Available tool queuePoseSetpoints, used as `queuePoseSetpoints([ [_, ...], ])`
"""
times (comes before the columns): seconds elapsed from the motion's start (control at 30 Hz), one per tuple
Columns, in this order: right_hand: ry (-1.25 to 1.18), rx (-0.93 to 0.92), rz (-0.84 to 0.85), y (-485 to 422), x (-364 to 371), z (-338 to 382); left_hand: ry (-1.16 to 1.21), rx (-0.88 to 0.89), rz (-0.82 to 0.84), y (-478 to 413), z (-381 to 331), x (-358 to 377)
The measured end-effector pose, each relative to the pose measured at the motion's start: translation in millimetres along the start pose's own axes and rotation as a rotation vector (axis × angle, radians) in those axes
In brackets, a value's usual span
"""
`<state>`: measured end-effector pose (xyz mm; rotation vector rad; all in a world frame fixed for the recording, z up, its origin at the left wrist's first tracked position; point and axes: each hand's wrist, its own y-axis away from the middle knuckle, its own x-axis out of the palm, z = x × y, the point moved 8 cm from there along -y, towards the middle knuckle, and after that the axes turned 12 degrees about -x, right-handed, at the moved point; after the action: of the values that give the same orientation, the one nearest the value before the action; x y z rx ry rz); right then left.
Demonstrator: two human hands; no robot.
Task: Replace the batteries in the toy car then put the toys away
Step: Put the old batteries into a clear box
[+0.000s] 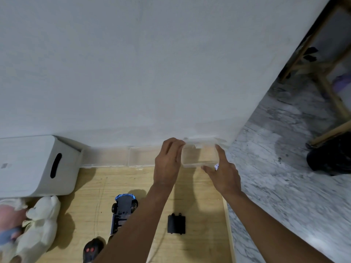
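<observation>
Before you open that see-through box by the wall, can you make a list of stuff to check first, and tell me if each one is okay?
1. Both hands on the clear plastic box: ok. The left hand holds its left side and the right hand its right side.
2. Box lid open: cannot tell; the plastic is see-through and blurred.
3. Batteries inside the box: cannot tell.
4. Toy car ready for batteries: ok. It lies upside down on the wooden table.
5. Battery cover off: ok. It lies on the table apart from the car.
6. Toys put away: not ok. The white teddy bear still lies out beside the white bin.
</observation>
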<state>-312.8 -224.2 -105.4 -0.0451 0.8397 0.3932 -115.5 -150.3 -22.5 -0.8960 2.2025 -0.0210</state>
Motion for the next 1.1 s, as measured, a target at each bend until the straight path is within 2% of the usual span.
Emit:
queuePoseSetpoints([
  [0.1,0.0,-0.011,-0.004,0,0,-3,-0.042,0.091,-0.022,-3,1,6],
  [0.23,0.022,-0.009,-0.004,-1,3,-3,-0.158,0.173,0.099,13,15,25],
  [0.43,0.066,-0.036,0.003,-1,-1,1,0.011,-0.03,0.045,0,10,16],
  [0.6,0.085,-0.132,0.053,4,2,7,0.073,0.006,0.025,-6,-6,13],
  [0.77,0.114,-0.115,0.102,5,9,-6,-0.089,0.112,0.112,4,-3,22],
  [0.93,-0.028,-0.187,0.149,3,3,-7,-0.329,0.129,0.216,9,10,33],
  [1.1,-0.053,-0.396,-0.073,3,-35,8,-0.469,0.098,0.212,6,17,37],
])
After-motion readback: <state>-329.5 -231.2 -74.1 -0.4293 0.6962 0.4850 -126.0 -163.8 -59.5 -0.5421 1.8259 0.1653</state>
